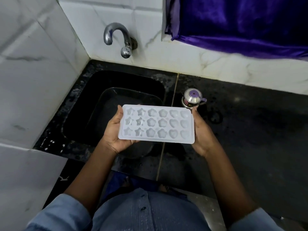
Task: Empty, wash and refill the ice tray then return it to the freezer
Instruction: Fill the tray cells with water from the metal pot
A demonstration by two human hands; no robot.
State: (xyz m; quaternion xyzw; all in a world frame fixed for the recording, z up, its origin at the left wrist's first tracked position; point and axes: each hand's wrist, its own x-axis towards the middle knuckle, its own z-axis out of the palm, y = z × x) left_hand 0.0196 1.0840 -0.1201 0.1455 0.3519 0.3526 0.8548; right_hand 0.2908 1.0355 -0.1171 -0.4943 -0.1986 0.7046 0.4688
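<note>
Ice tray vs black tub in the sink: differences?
Colour: the ice tray is white; the black tub is glossy dark. Support: the ice tray is held level by the left hand and right hand at its ends; the black tub sits in the sink. Form: the ice tray has small star, flower and heart cavities; the black tub is one open basin. Both are rounded rectangles, open side up.

the light is soft and rather dim, falling from above. the white ice tray (156,124) and wall tiles (33,72) read bright, while the black counter (250,139) and sink (80,97) fall into near-featureless dark. small highlights glint on the tap (115,33) and the wet counter. tile lines bow toward the edges from the wide lens; detail is slightly soft throughout.
</note>
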